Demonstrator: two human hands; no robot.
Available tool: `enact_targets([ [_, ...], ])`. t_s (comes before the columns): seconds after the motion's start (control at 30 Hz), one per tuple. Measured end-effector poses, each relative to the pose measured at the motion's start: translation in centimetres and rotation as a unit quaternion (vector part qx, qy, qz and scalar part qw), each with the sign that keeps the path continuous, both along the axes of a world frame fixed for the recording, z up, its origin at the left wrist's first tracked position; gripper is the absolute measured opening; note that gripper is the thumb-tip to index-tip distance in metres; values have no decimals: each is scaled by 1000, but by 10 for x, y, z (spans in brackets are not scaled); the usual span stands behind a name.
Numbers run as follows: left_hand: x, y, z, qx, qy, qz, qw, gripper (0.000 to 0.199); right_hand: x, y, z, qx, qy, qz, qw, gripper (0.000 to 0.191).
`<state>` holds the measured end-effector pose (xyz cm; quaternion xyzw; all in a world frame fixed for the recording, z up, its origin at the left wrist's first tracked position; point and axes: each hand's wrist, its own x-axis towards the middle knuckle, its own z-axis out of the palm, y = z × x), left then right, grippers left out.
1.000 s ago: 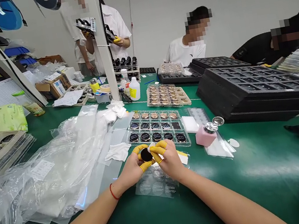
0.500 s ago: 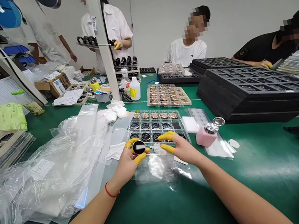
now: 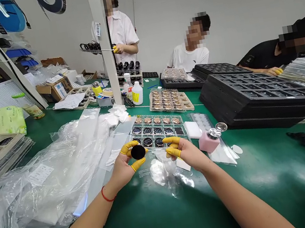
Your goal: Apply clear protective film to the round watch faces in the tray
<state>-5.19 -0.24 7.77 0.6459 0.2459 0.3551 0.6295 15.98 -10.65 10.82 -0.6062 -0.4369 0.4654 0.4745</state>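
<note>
My left hand (image 3: 126, 165), in yellow finger cots, grips a round black watch face (image 3: 138, 152) by its edge between thumb and fingers. Across from it, my right hand (image 3: 185, 152) also wears yellow cots; its thumb and index finger are apart, and I make out nothing between them. Crumpled clear film (image 3: 161, 171) lies below the hands, close to the right fingertips. Just beyond is a clear compartment tray (image 3: 183, 118) with rows of round black faces and rose-gold ones, its near row partly hidden by my fingers.
A pink pump bottle (image 3: 209, 141) and white pad (image 3: 193, 129) stand right of the tray. Black foam trays (image 3: 237, 109) are stacked beyond. Plastic bags (image 3: 62, 173) spread over the left. Another tray (image 3: 190, 103), a white bottle (image 3: 137, 93) and several co-workers are farther back.
The watch face has moved slightly left and toward me, and its bright reflection is gone, leaving it plain black. A person at the back left has left the view.
</note>
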Motion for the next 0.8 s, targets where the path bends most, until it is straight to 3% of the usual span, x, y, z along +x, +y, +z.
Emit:
enact_targets([
  [0.2,-1,2,0,-28,-21,-9,999,54,11,-5,0,-6,-67,37,997,46],
  [0.37,-1,3,-1,-35,-15,-17,999,53,19,-4,2,40,-168,-7,985,26],
  [0.5,0,4,-1,-48,-3,-38,998,55,19,-4,4,43,-218,4,975,16],
  [0.7,9,-5,-5,-83,57,-57,993,59,11,-9,18,71,-145,0,987,17],
  [0.8,14,-16,-8,-74,69,-101,990,54,-3,-10,22,37,-76,-9,996,20],
])
